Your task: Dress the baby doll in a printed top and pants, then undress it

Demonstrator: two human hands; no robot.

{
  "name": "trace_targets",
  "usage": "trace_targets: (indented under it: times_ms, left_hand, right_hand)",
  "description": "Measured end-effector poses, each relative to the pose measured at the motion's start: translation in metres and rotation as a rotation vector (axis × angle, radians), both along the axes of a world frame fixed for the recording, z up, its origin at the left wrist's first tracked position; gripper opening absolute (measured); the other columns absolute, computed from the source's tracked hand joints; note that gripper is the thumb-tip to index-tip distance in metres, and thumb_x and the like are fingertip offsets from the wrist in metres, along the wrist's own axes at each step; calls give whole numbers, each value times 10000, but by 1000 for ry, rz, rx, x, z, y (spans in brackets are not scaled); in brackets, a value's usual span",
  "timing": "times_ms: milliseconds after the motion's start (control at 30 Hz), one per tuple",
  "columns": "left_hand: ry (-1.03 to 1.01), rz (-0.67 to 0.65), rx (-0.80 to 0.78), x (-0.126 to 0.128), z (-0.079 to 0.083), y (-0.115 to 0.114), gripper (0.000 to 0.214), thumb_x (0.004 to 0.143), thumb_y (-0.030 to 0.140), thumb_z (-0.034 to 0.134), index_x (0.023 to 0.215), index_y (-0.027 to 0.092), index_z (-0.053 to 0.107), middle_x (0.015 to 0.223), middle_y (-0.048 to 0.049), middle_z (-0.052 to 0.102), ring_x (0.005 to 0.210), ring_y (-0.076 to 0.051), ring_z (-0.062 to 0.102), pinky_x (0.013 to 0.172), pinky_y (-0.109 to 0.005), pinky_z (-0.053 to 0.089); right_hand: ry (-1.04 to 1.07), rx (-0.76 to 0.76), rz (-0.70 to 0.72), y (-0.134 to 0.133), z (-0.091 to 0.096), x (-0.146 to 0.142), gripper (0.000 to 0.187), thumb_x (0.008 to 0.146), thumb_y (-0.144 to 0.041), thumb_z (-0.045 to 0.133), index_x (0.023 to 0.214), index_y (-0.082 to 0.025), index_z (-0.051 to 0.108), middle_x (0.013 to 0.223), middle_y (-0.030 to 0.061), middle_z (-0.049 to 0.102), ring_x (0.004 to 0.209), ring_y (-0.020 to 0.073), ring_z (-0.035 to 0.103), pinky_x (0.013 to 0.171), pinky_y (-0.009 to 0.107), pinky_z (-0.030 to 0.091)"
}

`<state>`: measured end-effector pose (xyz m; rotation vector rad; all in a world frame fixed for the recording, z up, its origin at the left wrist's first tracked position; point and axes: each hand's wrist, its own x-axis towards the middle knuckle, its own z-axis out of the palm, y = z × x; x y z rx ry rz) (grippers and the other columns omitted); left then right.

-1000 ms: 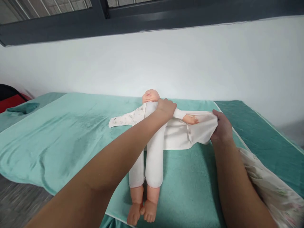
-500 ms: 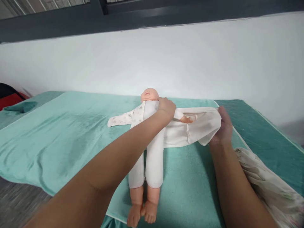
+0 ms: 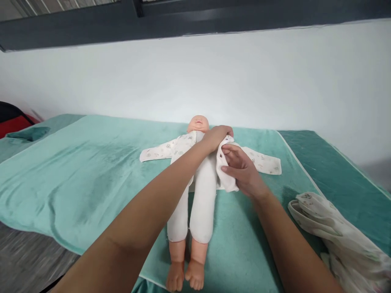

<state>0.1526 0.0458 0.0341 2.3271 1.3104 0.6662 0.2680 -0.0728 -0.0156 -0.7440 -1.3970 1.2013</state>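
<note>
Since the half-second-earlier frame, my right hand (image 3: 247, 173) had moved inward from the stretched end of the white fabric to the side of the baby doll (image 3: 203, 199). The printed sleeve on my right (image 3: 269, 165) had come into view, lying extended beyond that hand. My left hand (image 3: 214, 139) remained at the doll's shoulder.

Right hand: about half open, thumb and fingers apart, their tips touching the front panel (image 3: 225, 181) of the shirt. I could not tell whether fabric was pinched between them. A small dark dot (image 3: 220, 156) showed on the panel beside the fingers.

Left hand: fingers bent, palm downward, positioned just above the panel's upper edge. The fingertips were hidden; I could not tell how far they were closed or whether they had hold of fabric. The left forearm crossed in front of the doll's torso.

The doll lay on its back with its head near the wall (image 3: 195, 81), white-covered legs and bare feet toward me. The opposite printed sleeve (image 3: 155, 152) extended to my left.

A light-green cover (image 3: 91, 171) lay under the doll. Beside my right forearm rested a crumpled printed cloth (image 3: 317, 221). A dark window frame (image 3: 214, 20) ran along the top of the wall.
</note>
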Motion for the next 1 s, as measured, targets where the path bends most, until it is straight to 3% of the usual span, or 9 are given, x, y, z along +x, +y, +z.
trace_targets:
  times_ms: [100, 200, 300, 367, 567, 667, 767, 867, 1000]
  left_hand:
    - [-70, 74, 74, -22, 8, 2, 216, 776, 85, 494, 824, 210, 664, 872, -28, 720, 802, -189, 617, 751, -314, 466]
    - [-165, 207, 158, -47, 8, 2, 244, 720, 34, 464, 777, 201, 632, 893, -42, 719, 871, -197, 617, 790, -316, 470]
    - [-215, 262, 167, -65, -3, 2, 240, 724, 20, 441, 734, 197, 603, 953, -56, 715, 979, -219, 619, 838, -332, 481]
    - [-240, 281, 169, -69, -12, -1, 229, 744, 24, 440, 721, 200, 585, 997, -62, 709, 1045, -228, 612, 869, -341, 485]
    - [-377, 293, 86, -65, -19, -14, 161, 857, 105, 456, 836, 220, 568, 1043, -37, 699, 975, -185, 627, 862, -311, 484]
    - [-435, 297, 11, -66, -13, -23, 170, 967, 295, 461, 828, 220, 524, 943, -25, 690, 880, -168, 615, 834, -305, 477]
    - [-385, 302, -10, -66, -9, -28, 333, 954, 465, 530, 741, 216, 468, 853, -36, 648, 830, -177, 591, 798, -319, 468]
    - [-285, 284, 27, -67, -12, -28, 294, 895, 356, 618, 706, 216, 442, 846, -42, 618, 867, -191, 579, 799, -319, 452]
    - [-260, 313, 34, -68, -16, -23, 200, 903, 233, 554, 740, 220, 440, 838, -25, 604, 826, -177, 557, 763, -310, 427]
  right_hand:
    - [-255, 175, -97, -6, -2, -11, 451, 827, -359, 750, 1225, -290, 548, 1106, 54, 630, 971, 205, 615, 826, 362, 540]
    - [-613, 389, -205, -18, 5, -16, 384, 864, -330, 722, 1204, -267, 557, 1056, 54, 631, 959, 226, 598, 861, 405, 514]
    - [-890, 480, -223, -27, 12, -16, 176, 889, -343, 698, 955, -249, 565, 928, 35, 622, 861, 228, 603, 748, 384, 487]
    - [-974, 496, -235, -30, 13, -16, 195, 948, -331, 617, 810, -246, 508, 844, 24, 601, 773, 210, 593, 671, 362, 449]
    - [-786, 658, -256, -31, 5, -27, 130, 1002, -265, 526, 873, -252, 525, 884, 50, 632, 840, 220, 592, 732, 386, 475]
    - [-770, 698, -238, -32, 3, -32, 60, 991, -231, 544, 942, -255, 570, 925, 58, 653, 896, 234, 594, 785, 414, 480]
    - [-754, 708, -230, -32, 1, -33, 74, 984, -206, 549, 976, -258, 600, 956, 61, 664, 925, 237, 596, 812, 429, 476]
    - [-745, 717, -221, -32, 0, -32, 90, 982, -187, 555, 995, -254, 613, 983, 60, 671, 945, 233, 595, 837, 433, 473]
    - [-789, 721, -175, -31, 4, -32, 104, 982, -198, 562, 1016, -265, 634, 1015, 55, 684, 961, 236, 600, 870, 446, 466]
